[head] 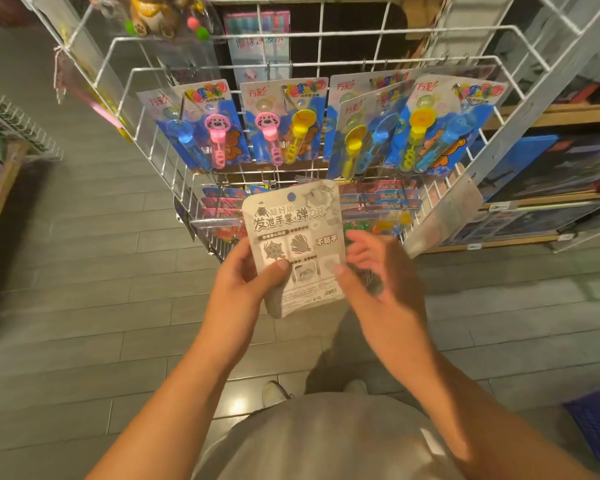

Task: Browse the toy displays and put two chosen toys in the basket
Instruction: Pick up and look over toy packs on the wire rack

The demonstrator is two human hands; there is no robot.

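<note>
Left hand (250,275) has the toy pack (295,247) pinched, back side up, in front of the wire rack (326,64); right hand (374,268) hovers loose beside it, blurred. If you're choosing it, keep that thumb firm before turning to the blue basket (596,427).

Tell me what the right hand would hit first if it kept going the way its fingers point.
Probably the toy packet held by the left hand: the right hand points leftward at its edge. Motion blur hides whether they already touch.

In the left hand (246,275) is a matt grey printed card pack (297,244); beyond it, a white-coated wire rack (326,64) holds glossy plastic bubble wands (215,140). Below, smooth, faintly shiny floor planks (84,306).
</note>
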